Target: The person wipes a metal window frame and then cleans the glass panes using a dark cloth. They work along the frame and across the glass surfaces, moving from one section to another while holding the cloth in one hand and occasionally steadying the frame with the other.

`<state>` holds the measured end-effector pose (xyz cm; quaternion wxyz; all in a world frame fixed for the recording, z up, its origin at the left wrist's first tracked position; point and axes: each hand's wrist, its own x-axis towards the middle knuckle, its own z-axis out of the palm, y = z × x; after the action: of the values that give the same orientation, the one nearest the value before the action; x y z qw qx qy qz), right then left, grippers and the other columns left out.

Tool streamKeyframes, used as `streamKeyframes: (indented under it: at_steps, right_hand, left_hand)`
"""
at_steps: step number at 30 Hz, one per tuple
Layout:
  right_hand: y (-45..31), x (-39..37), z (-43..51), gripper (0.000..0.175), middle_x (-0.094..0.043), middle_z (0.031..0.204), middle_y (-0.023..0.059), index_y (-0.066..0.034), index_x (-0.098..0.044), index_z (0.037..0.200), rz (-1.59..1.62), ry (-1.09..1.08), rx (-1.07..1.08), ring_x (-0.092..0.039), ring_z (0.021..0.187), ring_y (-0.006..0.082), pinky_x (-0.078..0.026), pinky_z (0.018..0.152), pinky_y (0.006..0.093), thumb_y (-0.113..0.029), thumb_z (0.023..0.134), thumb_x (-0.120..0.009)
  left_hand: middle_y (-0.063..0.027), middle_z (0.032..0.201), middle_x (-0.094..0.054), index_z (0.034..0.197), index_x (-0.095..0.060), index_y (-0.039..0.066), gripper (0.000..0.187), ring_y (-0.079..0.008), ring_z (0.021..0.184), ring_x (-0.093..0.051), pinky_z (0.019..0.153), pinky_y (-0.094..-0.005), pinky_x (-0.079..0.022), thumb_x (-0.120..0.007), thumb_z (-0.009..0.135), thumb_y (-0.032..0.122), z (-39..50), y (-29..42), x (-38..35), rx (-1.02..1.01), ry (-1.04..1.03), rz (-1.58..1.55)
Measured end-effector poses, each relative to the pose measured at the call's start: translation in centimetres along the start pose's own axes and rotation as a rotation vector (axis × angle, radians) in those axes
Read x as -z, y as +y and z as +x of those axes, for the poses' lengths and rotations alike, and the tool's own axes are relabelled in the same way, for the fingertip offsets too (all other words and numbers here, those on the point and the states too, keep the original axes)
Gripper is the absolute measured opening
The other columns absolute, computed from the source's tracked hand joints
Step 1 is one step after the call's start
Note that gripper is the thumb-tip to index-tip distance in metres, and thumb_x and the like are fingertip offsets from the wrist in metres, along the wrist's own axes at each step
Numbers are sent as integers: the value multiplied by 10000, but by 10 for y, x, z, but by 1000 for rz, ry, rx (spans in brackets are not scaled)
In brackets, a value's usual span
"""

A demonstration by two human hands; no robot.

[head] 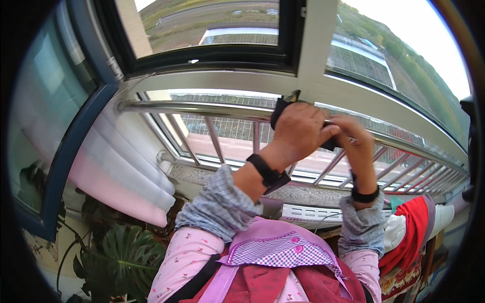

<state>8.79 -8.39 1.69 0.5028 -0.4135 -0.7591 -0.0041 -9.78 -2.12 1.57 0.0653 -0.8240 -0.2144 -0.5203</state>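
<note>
My left hand (303, 128) lies over a black cloth (279, 111) wrapped on the top rail of a metal window railing (204, 108). A dark piece of the same or another cloth shows below the fingers. My right hand (352, 134), slightly blurred, is bent at the rail just right of the left one, its fingertips close to the left thumb. Whether it holds anything is hidden. A small yellow and black item (294, 97) sticks up behind the left hand, against the window frame; its kind is unclear.
An open window sash (81, 132) juts in at the left, above a pink and white curtain (125, 170) and a monstera plant (127, 257). A white radiator (310, 213) stands below the sill. Red cloth (409, 227) lies at the right.
</note>
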Motion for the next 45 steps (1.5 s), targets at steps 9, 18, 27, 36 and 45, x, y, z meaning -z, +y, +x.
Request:
streamKeyframes:
  at_steps: [9, 18, 27, 36, 45]
  right_hand:
    - [50, 26, -4, 323, -671, 788, 136, -107, -710, 929, -828, 119, -197, -649, 728, 354, -496, 653, 446, -339, 1040, -514]
    - [52, 22, -4, 352, -705, 845, 115, -132, -712, 987, -867, 150, -176, -668, 782, 338, -500, 700, 447, -342, 1064, -440]
    - [67, 25, -11, 299, -689, 869, 164, -84, -709, 1007, -928, 111, -123, -649, 811, 381, -491, 732, 479, -288, 1037, -491]
    - [82, 32, -19, 325, -694, 920, 141, -89, -679, 1049, -824, 91, -204, -647, 828, 373, -484, 745, 466, -280, 1073, -416]
    - [87, 32, -24, 366, -686, 934, 133, -45, -675, 1047, -713, 129, -307, -645, 802, 310, -484, 737, 415, -275, 1083, -392]
  left_hand:
    - [-28, 694, -611, 684, -649, 142, 208, -239, 721, -640, 682, -379, -506, -705, 859, 240, -29, -70, 51, -85, -32, 419]
    - [-107, 987, -623, 860, -765, 76, 294, -324, 976, -571, 903, -472, -407, -643, 948, 329, -86, -176, 191, 197, 148, 809]
    - [-94, 787, -626, 776, -675, 90, 259, -310, 812, -613, 835, -448, -462, -741, 776, 340, -34, -54, 33, 40, 124, 285]
    - [-71, 721, -644, 735, -685, 84, 182, -288, 724, -640, 756, -416, -507, -699, 824, 242, -50, -107, 104, 45, 117, 400]
    - [-105, 837, -673, 875, -659, 88, 93, -325, 787, -645, 749, -456, -503, -590, 882, 150, -123, -259, 254, 12, 0, 738]
